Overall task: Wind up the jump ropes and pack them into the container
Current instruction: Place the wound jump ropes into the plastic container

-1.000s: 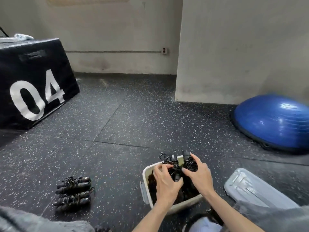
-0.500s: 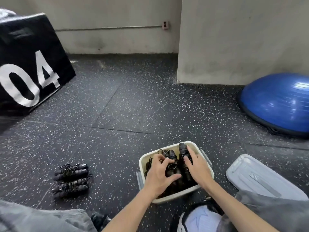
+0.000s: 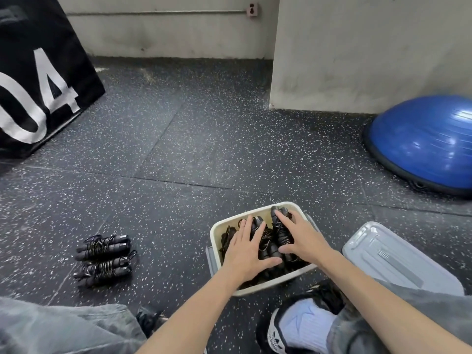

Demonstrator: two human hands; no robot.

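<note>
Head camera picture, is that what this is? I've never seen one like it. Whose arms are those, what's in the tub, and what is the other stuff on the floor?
Yes: there is no machine here. A person wears the camera on their head, so you look down along their own arms. The left hand and right hand lie with straight fingers on wound-up black jump ropes packed in a cream container on the speckled floor. They press the ropes rather than grip them. Two more wound ropes lie apart on the floor to the left. The grey lid lies to the right, off the container. Behind are a blue half-ball trainer and a black box marked 04.
</note>
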